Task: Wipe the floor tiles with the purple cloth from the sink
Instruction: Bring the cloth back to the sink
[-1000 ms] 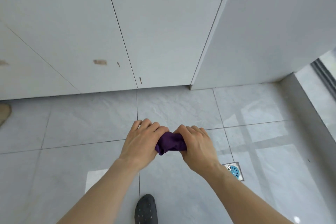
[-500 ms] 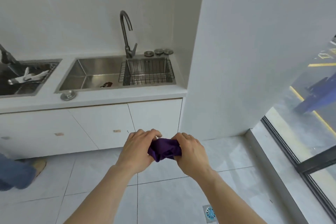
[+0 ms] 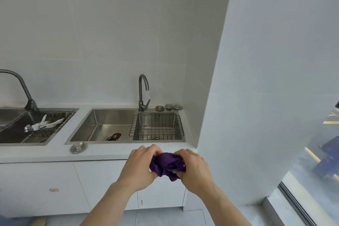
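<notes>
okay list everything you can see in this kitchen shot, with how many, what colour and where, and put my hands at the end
Crumpled purple cloth: one, purple, bunched between both hands in front of the counter.
Stainless steel sinks: two, silver, set in the white countertop; the left one is cut off by the frame edge.
Curved metal faucets: two, dark grey, one behind each sink.
Black wire basket: one, in the right part of the right sink.
Round metal sink plugs: three, behind the basket; a fourth on the counter's front edge.
White utensils: in the left sink, count unclear.
White cabinet doors: below the counter.
Left hand: one, gripping the cloth.
Right hand: one, gripping the cloth.
</notes>
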`<state>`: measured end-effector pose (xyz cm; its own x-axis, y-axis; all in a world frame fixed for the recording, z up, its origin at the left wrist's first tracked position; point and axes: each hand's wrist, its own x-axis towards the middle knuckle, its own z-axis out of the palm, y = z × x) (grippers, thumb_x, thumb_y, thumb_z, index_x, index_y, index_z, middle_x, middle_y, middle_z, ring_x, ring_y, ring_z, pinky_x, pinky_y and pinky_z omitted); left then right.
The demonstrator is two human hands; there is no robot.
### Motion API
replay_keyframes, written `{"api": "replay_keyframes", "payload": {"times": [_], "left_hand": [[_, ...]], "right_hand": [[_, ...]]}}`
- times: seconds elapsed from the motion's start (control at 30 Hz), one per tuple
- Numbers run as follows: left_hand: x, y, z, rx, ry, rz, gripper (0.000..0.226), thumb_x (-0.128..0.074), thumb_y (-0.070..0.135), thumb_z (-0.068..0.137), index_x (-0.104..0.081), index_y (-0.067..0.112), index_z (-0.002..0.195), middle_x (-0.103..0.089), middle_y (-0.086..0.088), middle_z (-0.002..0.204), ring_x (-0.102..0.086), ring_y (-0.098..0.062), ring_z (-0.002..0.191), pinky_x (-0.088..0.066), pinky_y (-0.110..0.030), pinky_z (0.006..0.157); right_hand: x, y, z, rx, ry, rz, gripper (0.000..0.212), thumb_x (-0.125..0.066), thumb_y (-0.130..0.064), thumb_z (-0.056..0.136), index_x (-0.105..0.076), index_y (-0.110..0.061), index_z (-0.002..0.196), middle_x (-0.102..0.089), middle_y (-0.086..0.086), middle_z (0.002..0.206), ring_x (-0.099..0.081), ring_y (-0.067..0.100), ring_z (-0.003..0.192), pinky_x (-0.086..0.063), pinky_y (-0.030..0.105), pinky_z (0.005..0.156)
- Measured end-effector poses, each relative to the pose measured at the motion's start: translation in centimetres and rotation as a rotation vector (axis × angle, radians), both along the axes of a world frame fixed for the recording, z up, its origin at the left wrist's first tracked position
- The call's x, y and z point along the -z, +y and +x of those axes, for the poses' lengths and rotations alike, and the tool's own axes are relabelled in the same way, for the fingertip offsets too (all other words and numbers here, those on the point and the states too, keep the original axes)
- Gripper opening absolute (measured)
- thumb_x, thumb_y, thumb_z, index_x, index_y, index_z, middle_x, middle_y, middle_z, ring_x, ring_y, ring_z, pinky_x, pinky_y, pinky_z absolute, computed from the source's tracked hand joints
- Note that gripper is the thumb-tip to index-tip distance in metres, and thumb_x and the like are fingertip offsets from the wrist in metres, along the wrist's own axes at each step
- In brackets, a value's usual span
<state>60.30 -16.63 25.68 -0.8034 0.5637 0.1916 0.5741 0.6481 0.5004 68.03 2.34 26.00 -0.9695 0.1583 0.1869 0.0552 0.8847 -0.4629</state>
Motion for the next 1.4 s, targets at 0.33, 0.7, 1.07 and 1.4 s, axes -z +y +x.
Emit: {"api": "replay_keyframes", "payload": {"times": [0.33, 0.7, 1.07, 1.4], "left_hand": [[-2.3, -3.3, -15.5, -0.052, 0.002, 0.122, 0.042, -0.077, 0.036, 0.082, -0.04, 0.042, 0.101, -0.06, 0.022, 0.1, -0.057, -0.01, 0.098, -0.048, -0.031, 0.086], [1.0, -1.8, -27.8, -0.133, -0.013, 0.128, 0.043, -0.076, 0.028, 0.085, -0.04, 0.047, 0.099, -0.062, 0.017, 0.098, -0.058, -0.013, 0.095, -0.048, -0.032, 0.08], [8.7, 5.8, -42.5, -0.305, -0.093, 0.034, 0.026, -0.066, 0.041, 0.094, -0.04, 0.043, 0.092, -0.056, 0.018, 0.083, -0.056, -0.007, 0.078, -0.035, -0.017, 0.06], [15.8, 11.8, -53.4, -0.358, -0.254, -0.124, 0.014, -0.062, 0.041, 0.096, -0.06, 0.036, 0.108, -0.058, 0.017, 0.09, -0.055, -0.008, 0.085, -0.043, -0.023, 0.076]], "right_hand": [[-2.5, -2.4, -14.8, 0.129, 0.107, -0.179, 0.029, -0.077, -0.028, 0.087, -0.049, -0.036, 0.083, -0.06, -0.015, 0.067, -0.054, 0.007, 0.064, -0.04, 0.023, 0.054], [0.0, -1.2, -27.1, 0.176, 0.076, -0.165, 0.013, -0.076, -0.028, 0.09, -0.065, -0.034, 0.094, -0.063, -0.02, 0.073, -0.061, 0.007, 0.07, -0.053, 0.029, 0.062], [7.7, 6.3, -43.4, 0.172, -0.093, -0.218, 0.011, -0.071, -0.032, 0.095, -0.066, -0.033, 0.105, -0.07, -0.015, 0.091, -0.064, 0.003, 0.081, -0.059, 0.024, 0.074], [15.6, 13.3, -55.1, 0.187, -0.324, -0.188, 0.012, -0.068, -0.036, 0.096, -0.062, -0.033, 0.106, -0.067, -0.016, 0.094, -0.065, 0.006, 0.088, -0.061, 0.029, 0.079]]}}
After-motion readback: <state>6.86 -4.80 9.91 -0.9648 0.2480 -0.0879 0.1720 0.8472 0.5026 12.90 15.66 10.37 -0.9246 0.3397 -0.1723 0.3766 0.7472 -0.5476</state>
